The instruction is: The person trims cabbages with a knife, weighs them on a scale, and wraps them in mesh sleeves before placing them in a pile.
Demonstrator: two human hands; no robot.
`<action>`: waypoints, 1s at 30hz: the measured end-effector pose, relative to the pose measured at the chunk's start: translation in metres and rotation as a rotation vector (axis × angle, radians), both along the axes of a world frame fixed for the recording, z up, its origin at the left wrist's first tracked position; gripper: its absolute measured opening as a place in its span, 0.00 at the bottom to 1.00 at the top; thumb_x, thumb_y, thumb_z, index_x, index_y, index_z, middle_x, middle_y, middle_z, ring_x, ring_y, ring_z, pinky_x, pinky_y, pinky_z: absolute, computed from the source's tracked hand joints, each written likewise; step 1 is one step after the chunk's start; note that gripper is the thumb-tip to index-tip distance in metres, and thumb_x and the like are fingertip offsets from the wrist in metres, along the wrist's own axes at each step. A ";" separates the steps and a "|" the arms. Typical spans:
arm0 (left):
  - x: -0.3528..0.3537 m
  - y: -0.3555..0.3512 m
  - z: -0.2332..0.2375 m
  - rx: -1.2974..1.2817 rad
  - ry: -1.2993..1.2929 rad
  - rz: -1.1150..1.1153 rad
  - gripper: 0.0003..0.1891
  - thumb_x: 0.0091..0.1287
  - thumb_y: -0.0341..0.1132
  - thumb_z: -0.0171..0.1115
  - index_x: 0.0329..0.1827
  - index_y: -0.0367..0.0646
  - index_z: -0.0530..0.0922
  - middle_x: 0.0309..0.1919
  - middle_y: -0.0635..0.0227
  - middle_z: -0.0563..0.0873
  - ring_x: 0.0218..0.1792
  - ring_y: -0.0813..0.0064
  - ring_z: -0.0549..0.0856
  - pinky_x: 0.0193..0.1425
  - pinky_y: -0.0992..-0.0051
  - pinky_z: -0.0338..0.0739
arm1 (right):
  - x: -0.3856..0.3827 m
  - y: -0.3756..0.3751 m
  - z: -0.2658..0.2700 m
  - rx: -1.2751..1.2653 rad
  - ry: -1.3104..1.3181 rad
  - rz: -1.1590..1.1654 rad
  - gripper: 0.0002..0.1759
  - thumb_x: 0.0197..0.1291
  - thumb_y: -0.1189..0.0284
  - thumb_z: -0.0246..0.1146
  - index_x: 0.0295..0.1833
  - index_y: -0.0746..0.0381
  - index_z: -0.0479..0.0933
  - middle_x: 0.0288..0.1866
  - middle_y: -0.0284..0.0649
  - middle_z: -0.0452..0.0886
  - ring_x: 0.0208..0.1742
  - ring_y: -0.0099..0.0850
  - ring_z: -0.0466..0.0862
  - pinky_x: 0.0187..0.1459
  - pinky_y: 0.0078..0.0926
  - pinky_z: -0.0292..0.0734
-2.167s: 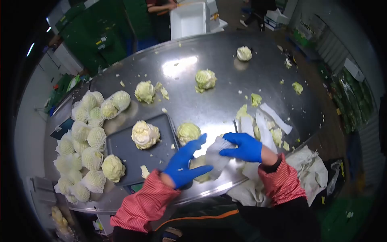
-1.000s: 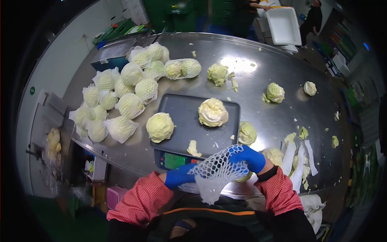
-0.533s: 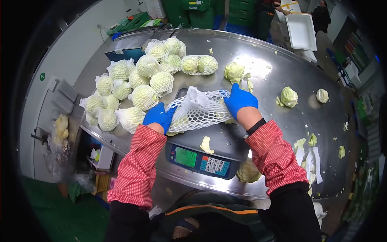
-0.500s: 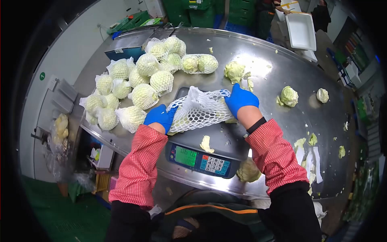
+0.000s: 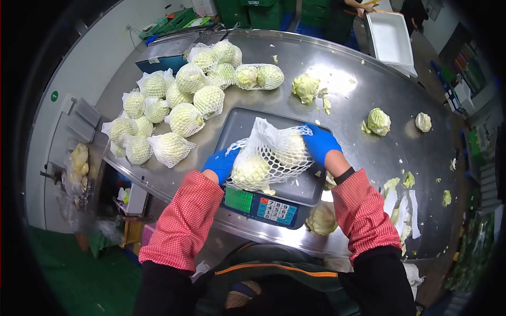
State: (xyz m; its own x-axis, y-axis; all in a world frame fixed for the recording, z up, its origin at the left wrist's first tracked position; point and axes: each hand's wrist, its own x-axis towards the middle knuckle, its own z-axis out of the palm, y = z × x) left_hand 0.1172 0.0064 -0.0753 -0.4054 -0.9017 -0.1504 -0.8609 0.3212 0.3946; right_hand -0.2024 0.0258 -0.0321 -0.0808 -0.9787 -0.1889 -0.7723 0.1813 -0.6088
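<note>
My left hand (image 5: 220,164), in a blue glove, grips the left end of a white foam net (image 5: 262,138). The right end is pinched by my right hand (image 5: 321,143), gloved the same way. Two pale green cabbages show through the mesh: the left cabbage (image 5: 250,171) near my left fingers, the right cabbage (image 5: 290,150) near my right. Netting bunches up to a peak between them. Beneath is the dark tray (image 5: 240,122) of a digital scale, its green display (image 5: 239,200) lit beside a keypad (image 5: 276,210). Leaf scraps lie on the tray.
Many netted cabbages (image 5: 184,120) are piled at left on the steel table (image 5: 348,116). Bare cabbages (image 5: 305,88) sit behind and to the right; another cabbage (image 5: 321,218) is beside the scale. Trimmings and white strips (image 5: 406,208) lie at right. A person holds a white bin (image 5: 390,39) at the back.
Both hands have shifted slightly right and nearer to me with the net. The two cabbages now show plainly in the mesh, and more of the scale's tray is uncovered behind them.
</note>
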 end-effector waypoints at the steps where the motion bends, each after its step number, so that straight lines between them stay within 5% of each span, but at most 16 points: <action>1: -0.008 0.007 0.009 0.135 -0.082 0.057 0.29 0.72 0.55 0.33 0.61 0.45 0.72 0.46 0.42 0.81 0.48 0.45 0.81 0.54 0.55 0.74 | -0.001 -0.005 0.003 0.032 0.023 0.050 0.35 0.67 0.46 0.37 0.66 0.58 0.68 0.60 0.54 0.75 0.59 0.51 0.75 0.61 0.38 0.68; 5: -0.005 0.028 0.016 0.163 -0.014 0.026 0.32 0.73 0.57 0.34 0.60 0.39 0.74 0.49 0.45 0.82 0.50 0.51 0.82 0.55 0.60 0.75 | -0.012 -0.018 0.003 0.218 0.068 0.296 0.30 0.68 0.50 0.40 0.62 0.58 0.70 0.55 0.53 0.78 0.56 0.51 0.77 0.57 0.40 0.71; 7: 0.001 0.027 -0.008 0.499 0.548 0.378 0.33 0.73 0.58 0.37 0.59 0.36 0.75 0.49 0.49 0.83 0.50 0.57 0.83 0.54 0.64 0.76 | -0.012 -0.016 -0.004 0.008 0.155 0.503 0.26 0.68 0.54 0.41 0.60 0.59 0.72 0.53 0.53 0.79 0.52 0.52 0.79 0.53 0.40 0.73; 10: -0.002 0.037 -0.022 0.649 0.948 0.608 0.33 0.72 0.57 0.41 0.59 0.33 0.75 0.49 0.55 0.84 0.51 0.66 0.83 0.54 0.69 0.76 | -0.007 -0.005 -0.019 -0.147 0.119 0.611 0.21 0.69 0.60 0.43 0.55 0.61 0.74 0.49 0.55 0.80 0.46 0.53 0.80 0.47 0.42 0.76; 12: -0.012 0.040 -0.003 0.616 0.901 0.641 0.32 0.73 0.56 0.40 0.59 0.33 0.74 0.50 0.54 0.84 0.51 0.67 0.83 0.55 0.69 0.75 | -0.009 -0.002 -0.023 -0.058 0.140 0.603 0.22 0.69 0.60 0.43 0.55 0.61 0.74 0.48 0.56 0.80 0.46 0.53 0.81 0.47 0.42 0.76; 16: 0.006 0.020 -0.042 0.060 0.409 0.109 0.32 0.73 0.57 0.39 0.58 0.34 0.75 0.49 0.53 0.84 0.50 0.63 0.83 0.54 0.68 0.75 | -0.008 -0.008 -0.030 0.122 0.022 0.521 0.19 0.67 0.62 0.47 0.55 0.60 0.74 0.47 0.57 0.80 0.46 0.52 0.81 0.48 0.41 0.77; 17: 0.000 0.023 -0.010 0.253 0.501 0.202 0.32 0.72 0.57 0.39 0.58 0.35 0.75 0.50 0.55 0.84 0.52 0.63 0.82 0.56 0.68 0.74 | -0.006 -0.013 -0.036 0.318 -0.103 0.399 0.19 0.68 0.64 0.46 0.56 0.62 0.74 0.46 0.58 0.80 0.47 0.51 0.82 0.48 0.39 0.77; 20: 0.002 0.017 -0.008 0.898 0.714 0.594 0.33 0.72 0.58 0.38 0.58 0.36 0.76 0.52 0.56 0.83 0.54 0.66 0.81 0.59 0.69 0.73 | -0.012 -0.005 -0.057 -0.171 -0.099 0.601 0.21 0.70 0.64 0.44 0.58 0.66 0.72 0.48 0.57 0.80 0.49 0.47 0.82 0.53 0.35 0.75; 22: -0.006 0.019 -0.007 0.908 1.007 0.529 0.27 0.74 0.52 0.42 0.59 0.39 0.75 0.52 0.59 0.83 0.54 0.69 0.81 0.61 0.70 0.73 | -0.008 0.011 -0.049 -0.072 -0.585 0.371 0.21 0.70 0.66 0.45 0.60 0.66 0.71 0.50 0.54 0.80 0.52 0.42 0.81 0.56 0.31 0.72; 24: -0.034 0.037 0.048 0.953 1.394 0.377 0.24 0.74 0.49 0.44 0.60 0.40 0.74 0.52 0.60 0.82 0.53 0.69 0.82 0.60 0.70 0.74 | -0.001 0.034 -0.018 0.013 -0.966 0.199 0.21 0.70 0.67 0.46 0.61 0.67 0.71 0.52 0.50 0.80 0.54 0.38 0.80 0.58 0.29 0.70; 26: -0.029 0.035 0.049 1.057 1.454 0.286 0.19 0.74 0.43 0.47 0.61 0.41 0.73 0.54 0.62 0.81 0.53 0.71 0.82 0.60 0.70 0.74 | 0.005 0.053 0.021 0.072 -1.243 0.105 0.21 0.69 0.67 0.47 0.61 0.67 0.71 0.54 0.46 0.80 0.55 0.33 0.79 0.60 0.27 0.68; 28: -0.026 0.043 0.079 1.192 1.407 0.270 0.19 0.74 0.43 0.46 0.60 0.41 0.73 0.54 0.62 0.81 0.53 0.71 0.81 0.60 0.70 0.74 | -0.011 0.070 0.016 -0.101 -0.968 0.218 0.21 0.70 0.67 0.47 0.60 0.68 0.72 0.53 0.43 0.80 0.55 0.30 0.78 0.60 0.27 0.69; 30: -0.024 0.044 0.091 1.230 1.240 0.369 0.19 0.74 0.43 0.46 0.60 0.41 0.73 0.54 0.62 0.81 0.52 0.70 0.82 0.59 0.70 0.75 | -0.014 0.075 0.026 -0.077 -0.969 0.215 0.20 0.70 0.66 0.48 0.59 0.68 0.73 0.53 0.41 0.80 0.54 0.28 0.78 0.59 0.26 0.69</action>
